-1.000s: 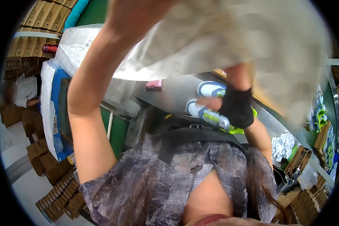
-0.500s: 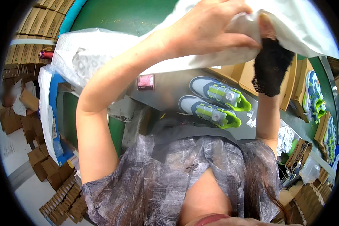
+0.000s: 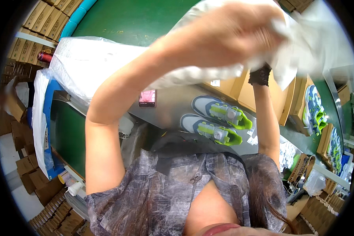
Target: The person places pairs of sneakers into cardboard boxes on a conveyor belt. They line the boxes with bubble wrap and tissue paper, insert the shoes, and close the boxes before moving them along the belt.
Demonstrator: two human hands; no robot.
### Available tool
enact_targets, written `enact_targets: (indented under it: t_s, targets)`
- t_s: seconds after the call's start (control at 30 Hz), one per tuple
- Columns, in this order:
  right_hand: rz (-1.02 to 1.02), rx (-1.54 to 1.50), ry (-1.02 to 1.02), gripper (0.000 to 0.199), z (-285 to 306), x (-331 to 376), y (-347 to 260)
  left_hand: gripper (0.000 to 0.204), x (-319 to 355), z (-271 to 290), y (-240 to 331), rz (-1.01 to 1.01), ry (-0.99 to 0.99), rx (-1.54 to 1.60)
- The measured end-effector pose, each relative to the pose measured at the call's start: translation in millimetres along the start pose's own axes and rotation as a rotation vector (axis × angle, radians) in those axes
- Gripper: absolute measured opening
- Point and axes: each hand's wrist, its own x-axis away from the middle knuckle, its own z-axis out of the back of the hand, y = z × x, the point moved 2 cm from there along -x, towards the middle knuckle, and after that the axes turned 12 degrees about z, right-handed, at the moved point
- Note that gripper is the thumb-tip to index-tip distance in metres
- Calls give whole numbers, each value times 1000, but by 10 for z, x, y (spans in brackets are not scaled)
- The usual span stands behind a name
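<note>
My left hand (image 3: 240, 37), blurred by motion, reaches across the upper middle with its fingers curled on a thin white sheet of wrapping paper (image 3: 314, 51). The sheet is crumpled and smeared as it streams off to the right. Under it is my right hand (image 3: 260, 75), in a black fingerless glove; its fingers are hidden behind the sheet and the left hand. Closer to me, a pair of sneakers lies side by side: a far shoe (image 3: 222, 112) and a near shoe (image 3: 211, 129), both white-grey and blue with lime green. An open cardboard box (image 3: 240, 88) is partly covered by the paper.
A phone (image 3: 147, 98) lies left of the sneakers. White sheeting (image 3: 82, 67) covers the table's left part, by a blue-edged frame (image 3: 47, 118). More sneakers (image 3: 315, 110) sit in boxes at right. Stacked cartons (image 3: 39, 19) stand at far left.
The left hand has moved right and slightly toward me with the paper, now blurred. The right hand has dropped behind the sheet. The view has shifted a little.
</note>
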Motion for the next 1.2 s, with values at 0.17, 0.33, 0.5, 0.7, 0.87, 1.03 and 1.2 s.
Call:
enact_targets:
  t_s: [0.17, 0.33, 0.5, 0.7, 0.87, 1.03, 1.2]
  targets:
    - [-89, -15, 227, 40, 585, -400, 450, 18, 100, -48, -233, -66, -217, -626]
    - [-194, 13, 415, 40, 1447, -664, 1041, 19, 467, 827, -814, 267, -83, -1232]
    - [-324, 153, 616, 40, 2606, -412, 1400, 30, 1101, 2096, -1577, 778, 182, -1531]
    - [-526, 304, 773, 41, 3413, 226, 1700, 34, 2018, 2437, -2067, 1178, 366, -1477]
    - [-654, 433, 842, 41, 3627, 540, 1570, 54, 1879, 1849, -2490, 1054, 235, -1342]
    - [-555, 164, 1052, 41, 3740, 772, 1581, 80, 1140, 860, -2717, 586, 246, -722]
    - [-654, 88, 911, 36, 3834, 942, 1979, 107, 875, 137, -3235, 1343, 270, 173]
